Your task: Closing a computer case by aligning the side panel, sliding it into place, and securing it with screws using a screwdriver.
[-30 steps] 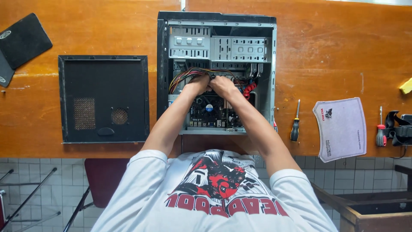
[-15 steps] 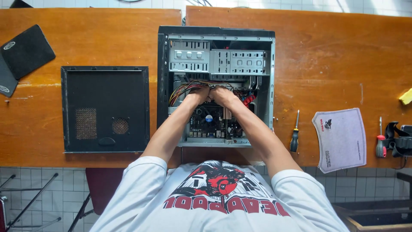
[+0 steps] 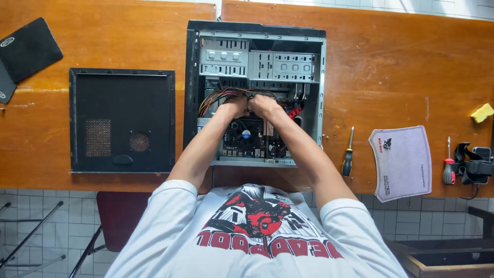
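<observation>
You work at a long wooden table [image 3: 411,67]. In its middle lies the open case [image 3: 256,31], black outside and grey metal inside, with drive bays at the far end and the board [image 3: 247,141] at the near end. Left of the case, apart from it, lies the black side panel [image 3: 122,121] with two round vent grids. At the far left edge lie two dark pads [image 3: 28,49], each with a small oval label at a corner. Right of the case lies a grey mat [image 3: 403,162], shaped like a shield, with a small dark emblem and a red strip of print near its left edge.

Your left hand [image 3: 234,106] and right hand [image 3: 263,105] are close together inside the case, side by side, at the cable bundle [image 3: 216,97] of red, yellow and black wires. Both look curled closed, but you cannot tell what the fingers pinch.

Between case and mat lies a black screwdriver [image 3: 348,154]. Beyond the mat is a red screwdriver [image 3: 448,167], then a yellow sponge [image 3: 482,113] at the far right edge.
</observation>
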